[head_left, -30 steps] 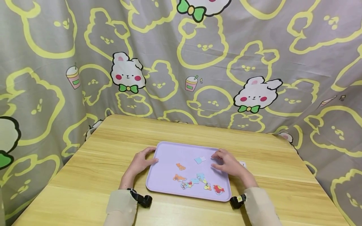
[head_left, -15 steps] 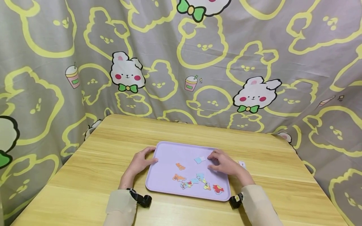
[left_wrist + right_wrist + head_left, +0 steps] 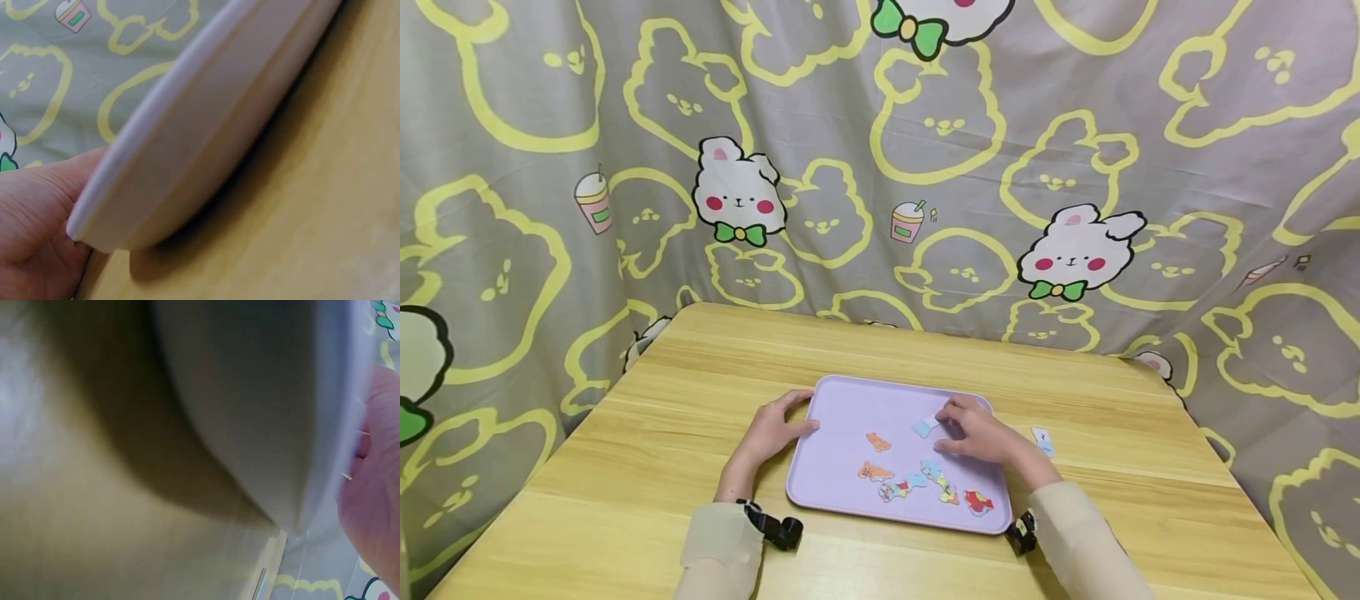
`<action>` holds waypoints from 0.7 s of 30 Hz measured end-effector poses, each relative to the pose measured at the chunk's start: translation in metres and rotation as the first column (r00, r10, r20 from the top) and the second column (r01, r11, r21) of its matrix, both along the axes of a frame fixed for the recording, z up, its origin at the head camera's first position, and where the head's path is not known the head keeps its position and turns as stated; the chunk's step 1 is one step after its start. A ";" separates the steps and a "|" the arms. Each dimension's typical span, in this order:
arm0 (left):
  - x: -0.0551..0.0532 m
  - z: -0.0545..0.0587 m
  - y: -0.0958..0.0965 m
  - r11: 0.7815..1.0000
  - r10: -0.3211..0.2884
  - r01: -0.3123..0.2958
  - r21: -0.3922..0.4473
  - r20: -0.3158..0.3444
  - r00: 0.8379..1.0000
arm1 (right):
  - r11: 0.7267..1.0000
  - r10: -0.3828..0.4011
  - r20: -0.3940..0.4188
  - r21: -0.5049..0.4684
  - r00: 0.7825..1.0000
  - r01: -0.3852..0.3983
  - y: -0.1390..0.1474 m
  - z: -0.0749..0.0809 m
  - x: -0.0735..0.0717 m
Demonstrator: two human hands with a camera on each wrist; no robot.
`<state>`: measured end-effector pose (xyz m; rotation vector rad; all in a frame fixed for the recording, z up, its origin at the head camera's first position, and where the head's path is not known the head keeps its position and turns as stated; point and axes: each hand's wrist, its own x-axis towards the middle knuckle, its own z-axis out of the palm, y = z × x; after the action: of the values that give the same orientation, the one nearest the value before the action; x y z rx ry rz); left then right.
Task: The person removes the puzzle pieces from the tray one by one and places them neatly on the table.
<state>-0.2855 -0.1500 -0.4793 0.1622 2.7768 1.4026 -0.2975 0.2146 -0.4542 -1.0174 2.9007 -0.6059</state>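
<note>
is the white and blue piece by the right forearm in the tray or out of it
Out: the piece lies on the table, beyond the tray.

Both sleeves (image 3: 721, 537) are beige, the wrist cameras (image 3: 788, 534) black.

Wrist views apparently beside tray (image 3: 187, 137)

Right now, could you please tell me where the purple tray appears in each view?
Head: the purple tray lies lower centre.
Left wrist: its outer wall slants from lower left to the top edge.
Right wrist: its blurred rim runs down from the top, right of centre.
Shared landmark: the patterned curtain.
</note>
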 end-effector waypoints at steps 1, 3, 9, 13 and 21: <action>0.000 0.000 0.000 1.000 0.000 0.000 -0.001 0.001 1.000 | 1.000 0.006 -0.005 0.003 1.000 -0.006 -0.001 0.000 0.000; 0.000 0.000 0.000 1.000 0.000 0.000 -0.003 0.003 1.000 | 1.000 0.020 -0.008 0.012 1.000 -0.020 -0.004 -0.001 0.000; 0.000 0.001 -0.001 1.000 0.000 0.000 0.001 0.000 1.000 | 0.999 0.035 -0.017 0.030 0.999 -0.035 -0.016 0.000 0.001; 0.000 0.001 -0.001 1.000 -0.001 0.001 0.004 -0.003 1.000 | 0.998 0.024 -0.065 0.058 0.998 -0.020 -0.026 0.003 0.004; 0.001 0.001 -0.001 1.000 -0.003 0.003 0.013 0.001 1.000 | 0.990 0.001 -0.246 0.136 0.969 0.033 -0.041 0.001 0.005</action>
<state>-0.2849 -0.1509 -0.4781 0.1655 2.7659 1.4198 -0.2922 0.1737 -0.4527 -1.1249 3.1106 -0.2900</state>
